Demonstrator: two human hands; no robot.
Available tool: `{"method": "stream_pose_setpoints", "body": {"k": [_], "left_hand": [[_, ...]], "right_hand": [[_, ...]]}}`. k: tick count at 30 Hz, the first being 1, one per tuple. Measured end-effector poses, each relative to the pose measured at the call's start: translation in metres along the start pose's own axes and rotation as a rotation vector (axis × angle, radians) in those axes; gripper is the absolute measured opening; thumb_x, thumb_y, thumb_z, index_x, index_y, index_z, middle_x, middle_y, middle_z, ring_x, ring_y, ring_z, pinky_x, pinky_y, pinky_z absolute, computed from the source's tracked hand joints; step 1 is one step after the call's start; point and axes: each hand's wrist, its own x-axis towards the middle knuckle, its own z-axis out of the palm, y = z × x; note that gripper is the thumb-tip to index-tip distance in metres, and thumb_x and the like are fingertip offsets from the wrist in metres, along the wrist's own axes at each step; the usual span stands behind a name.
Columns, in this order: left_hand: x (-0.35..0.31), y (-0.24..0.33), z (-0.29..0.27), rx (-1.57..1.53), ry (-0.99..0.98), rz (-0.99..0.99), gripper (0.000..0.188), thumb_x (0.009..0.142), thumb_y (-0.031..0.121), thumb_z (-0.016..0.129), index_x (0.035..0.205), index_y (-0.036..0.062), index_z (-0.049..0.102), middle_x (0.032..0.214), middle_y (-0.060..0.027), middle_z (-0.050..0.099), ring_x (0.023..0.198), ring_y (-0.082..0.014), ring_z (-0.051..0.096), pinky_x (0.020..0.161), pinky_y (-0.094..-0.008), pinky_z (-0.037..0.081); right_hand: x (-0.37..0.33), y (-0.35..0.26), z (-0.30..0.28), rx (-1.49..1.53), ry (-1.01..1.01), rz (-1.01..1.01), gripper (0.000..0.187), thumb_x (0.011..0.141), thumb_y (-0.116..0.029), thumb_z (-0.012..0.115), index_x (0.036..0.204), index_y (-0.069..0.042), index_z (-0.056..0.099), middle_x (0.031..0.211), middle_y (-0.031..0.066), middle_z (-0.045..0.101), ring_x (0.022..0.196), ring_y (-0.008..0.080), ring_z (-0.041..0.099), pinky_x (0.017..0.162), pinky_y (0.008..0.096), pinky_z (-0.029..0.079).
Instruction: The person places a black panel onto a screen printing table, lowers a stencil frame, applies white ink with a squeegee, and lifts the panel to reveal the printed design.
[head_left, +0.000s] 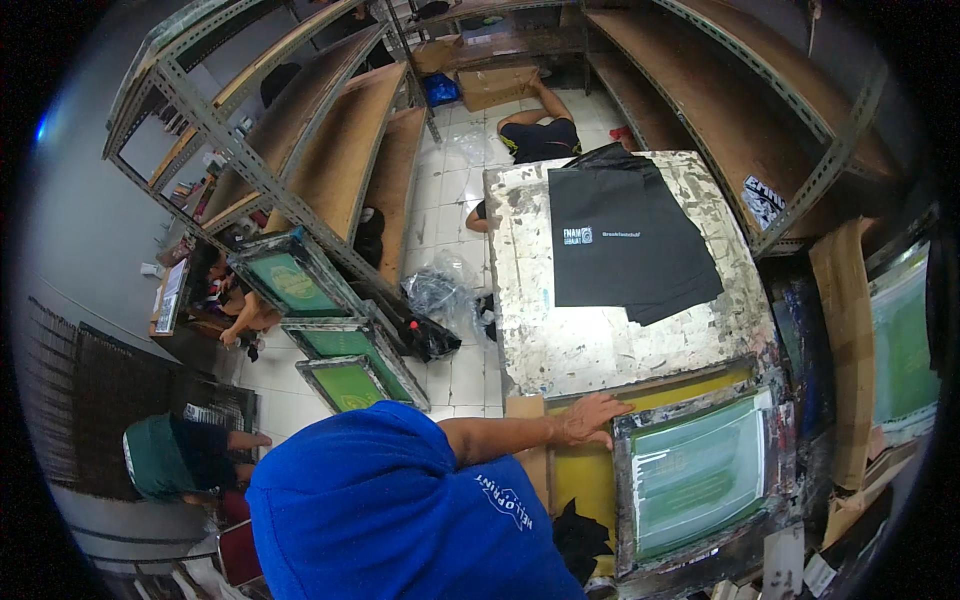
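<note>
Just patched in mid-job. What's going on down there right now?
The left hand, reaching from a blue shirt, is at the upper left corner of a framed screen; whether it grips the frame is hard to tell. The right hand is out of view. White streaks mark the screen's green surface. Beyond it, black cloth with small white prints lies on a worn table. Farther back, another person has a hand at a cardboard box.
</note>
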Motion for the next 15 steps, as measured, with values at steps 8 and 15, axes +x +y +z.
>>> {"method": "stream_pose_setpoints", "body": {"k": [8,15], "left_hand": [[-0.003,0.003,-0.003,0.032,0.011,-0.011,0.093,0.083,0.068,0.057,0.146,0.0002,0.045,0.115,-0.0157,0.057,0.099,-0.0321,0.05,0.089,-0.0432,0.042],[-0.002,0.003,-0.003,0.034,-0.015,-0.032,0.096,0.084,0.071,0.053,0.146,-0.0008,0.045,0.112,-0.0169,0.056,0.099,-0.0327,0.049,0.088,-0.0442,0.041]], "right_hand": [[-0.016,-0.019,-0.02,0.027,0.063,-0.054,0.053,0.096,-0.04,0.062,0.135,-0.004,0.057,0.129,0.0208,0.06,0.118,0.0398,0.058,0.1,0.0561,0.045],[-0.028,-0.023,-0.038,0.074,0.154,-0.154,0.05,0.096,-0.038,0.06,0.132,-0.003,0.059,0.128,0.0234,0.06,0.117,0.0432,0.058,0.1,0.0613,0.042]]}}
